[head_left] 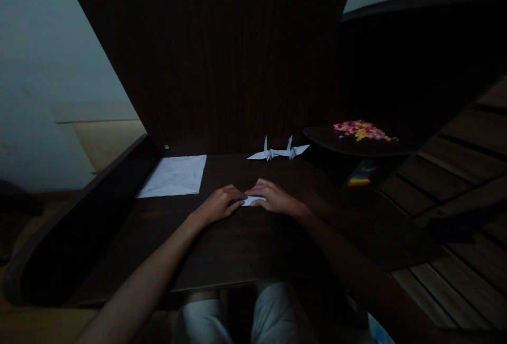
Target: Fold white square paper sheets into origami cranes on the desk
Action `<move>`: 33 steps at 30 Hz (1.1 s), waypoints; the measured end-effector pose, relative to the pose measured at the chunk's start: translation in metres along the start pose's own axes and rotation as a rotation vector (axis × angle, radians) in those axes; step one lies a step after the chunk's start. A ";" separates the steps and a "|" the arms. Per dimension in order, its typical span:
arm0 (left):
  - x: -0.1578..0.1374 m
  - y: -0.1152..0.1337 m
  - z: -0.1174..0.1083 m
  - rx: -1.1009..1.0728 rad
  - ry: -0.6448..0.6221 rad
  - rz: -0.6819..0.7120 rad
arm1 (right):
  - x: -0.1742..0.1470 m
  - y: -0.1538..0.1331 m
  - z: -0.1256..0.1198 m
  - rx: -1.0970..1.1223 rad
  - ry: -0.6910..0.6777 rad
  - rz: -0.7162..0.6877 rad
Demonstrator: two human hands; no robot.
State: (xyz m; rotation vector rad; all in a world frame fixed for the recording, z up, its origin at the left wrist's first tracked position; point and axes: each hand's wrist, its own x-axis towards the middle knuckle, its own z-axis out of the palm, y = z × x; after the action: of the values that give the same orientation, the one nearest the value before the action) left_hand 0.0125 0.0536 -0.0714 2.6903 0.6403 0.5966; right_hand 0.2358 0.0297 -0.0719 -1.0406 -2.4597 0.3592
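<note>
A small folded piece of white paper [252, 201] lies on the dark desk between my two hands, partly covered by them. My left hand [224, 202] is closed on its left end, with fingers and thumb pressed to the paper. On the right end, the thumb and curled fingers of my right hand [274, 198] hold the same paper. Behind the hands, two white origami cranes [280, 152] stand side by side near the back panel. White paper sheets [174, 176] lie flat to the left, with creases showing on top.
A small corner shelf [317, 135] on the right bears a heap of pink, red and yellow pieces [362, 130]. Under it is a dark item with a rainbow-coloured edge [359, 181]. A raised side board [91, 217] bounds the desk [245, 249] on the left.
</note>
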 end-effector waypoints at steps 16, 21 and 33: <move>0.004 0.000 0.001 -0.207 0.173 -0.381 | 0.001 0.001 0.010 -0.176 0.180 0.102; 0.006 -0.002 0.006 -0.066 0.182 -0.446 | 0.005 0.005 0.020 -0.149 0.279 0.278; 0.005 -0.012 0.012 -0.109 0.253 -0.443 | 0.009 0.004 0.031 -0.108 0.276 0.418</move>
State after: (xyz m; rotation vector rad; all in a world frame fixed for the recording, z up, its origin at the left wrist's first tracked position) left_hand 0.0176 0.0635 -0.0848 2.2811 1.1898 0.8213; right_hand 0.2177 0.0367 -0.0975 -1.5428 -2.0277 0.1941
